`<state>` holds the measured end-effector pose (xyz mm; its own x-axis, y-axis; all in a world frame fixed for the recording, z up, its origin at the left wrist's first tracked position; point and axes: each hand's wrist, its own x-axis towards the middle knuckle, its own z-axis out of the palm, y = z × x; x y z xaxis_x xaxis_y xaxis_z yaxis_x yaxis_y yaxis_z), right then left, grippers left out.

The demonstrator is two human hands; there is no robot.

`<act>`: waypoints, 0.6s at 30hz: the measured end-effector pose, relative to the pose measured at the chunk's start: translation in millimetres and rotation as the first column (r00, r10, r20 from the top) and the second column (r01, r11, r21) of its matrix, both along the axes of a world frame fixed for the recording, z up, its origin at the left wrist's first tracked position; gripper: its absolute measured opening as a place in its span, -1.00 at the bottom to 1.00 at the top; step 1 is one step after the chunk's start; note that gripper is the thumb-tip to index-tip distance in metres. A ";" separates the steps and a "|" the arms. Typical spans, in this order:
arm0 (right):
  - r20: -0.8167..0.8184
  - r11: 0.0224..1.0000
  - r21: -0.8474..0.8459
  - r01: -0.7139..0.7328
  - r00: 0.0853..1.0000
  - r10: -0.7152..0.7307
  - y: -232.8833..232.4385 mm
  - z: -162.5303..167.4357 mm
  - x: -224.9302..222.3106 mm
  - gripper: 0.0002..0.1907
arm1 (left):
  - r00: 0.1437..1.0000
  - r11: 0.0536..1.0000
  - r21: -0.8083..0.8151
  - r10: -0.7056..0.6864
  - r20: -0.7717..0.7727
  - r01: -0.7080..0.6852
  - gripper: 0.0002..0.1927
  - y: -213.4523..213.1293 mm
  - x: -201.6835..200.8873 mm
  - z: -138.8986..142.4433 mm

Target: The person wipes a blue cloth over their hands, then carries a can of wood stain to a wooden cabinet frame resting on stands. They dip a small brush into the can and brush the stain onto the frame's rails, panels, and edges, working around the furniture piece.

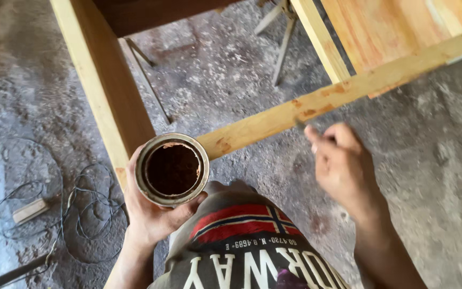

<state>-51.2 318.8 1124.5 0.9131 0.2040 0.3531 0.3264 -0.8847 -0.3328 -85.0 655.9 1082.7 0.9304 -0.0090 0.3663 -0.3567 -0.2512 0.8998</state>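
Holding: my left hand [148,214] wraps the open tin [172,169], just below the wooden rail [316,104]
Right hand [343,166]: fingers pinched on a thin blurred tool touching the rail; tool kind unclear
Tin contents: dark reddish-brown

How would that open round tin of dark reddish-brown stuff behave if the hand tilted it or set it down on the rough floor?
The tin looks rigid metal, so the left hand cupping it from below probably won't dent it. It has no lid and seems fairly full of dark liquid, so tilting would likely spill it. Being round, it could roll if laid sideways, and the uneven concrete floor might let it tip.
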 end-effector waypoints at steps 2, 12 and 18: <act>-0.089 0.996 0.081 -0.032 0.995 0.040 1.1 0.9 -7.9 -0.66 | 0.998 0.989 -0.147 -0.039 -0.049 0.031 0.09 -3.1 1.8 5.0; -0.116 0.934 0.345 0.089 0.992 -0.051 -12.0 -40.6 -19.6 -0.71 | 0.984 0.985 -0.017 0.174 0.049 -0.173 0.07 37.0 -30.1 15.9; -0.032 0.952 0.257 0.165 0.986 -0.163 32.3 -59.9 -23.0 -0.80 | 0.930 0.938 -0.124 0.339 0.140 -0.323 0.01 136.6 -43.7 -1.3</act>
<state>-74.2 351.1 1064.6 0.9302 -0.0457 0.3641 0.1792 -0.8092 -0.5595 -128.8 792.4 1081.4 0.8049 0.3330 0.4912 -0.4066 -0.2934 0.8652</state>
